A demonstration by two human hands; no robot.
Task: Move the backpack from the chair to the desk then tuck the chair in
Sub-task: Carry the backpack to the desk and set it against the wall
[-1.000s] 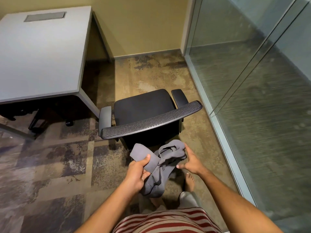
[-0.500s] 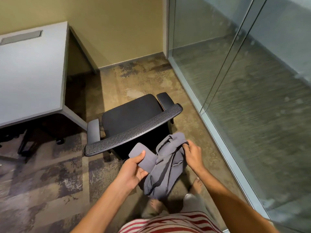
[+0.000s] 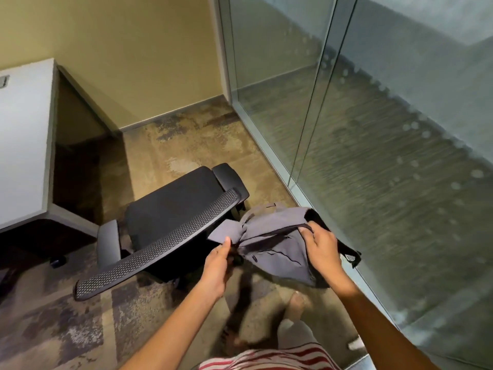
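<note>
A limp grey backpack hangs in the air between my hands, behind and to the right of the black office chair. My left hand pinches a fold of its fabric at the left end. My right hand grips its dark top edge, and a black strap dangles past that hand to the right. The chair's seat holds nothing, and its mesh backrest faces me. The white desk stands at the far left, apart from the chair.
A glass wall runs along the right side, close to the backpack. A yellow wall closes the back. The floor is patterned carpet. My feet and striped shirt show at the bottom edge.
The view has swung right, so the desk slid toward the left edge. The backpack has been spread wider and carried to the right, with my right hand now gripping its top edge.
</note>
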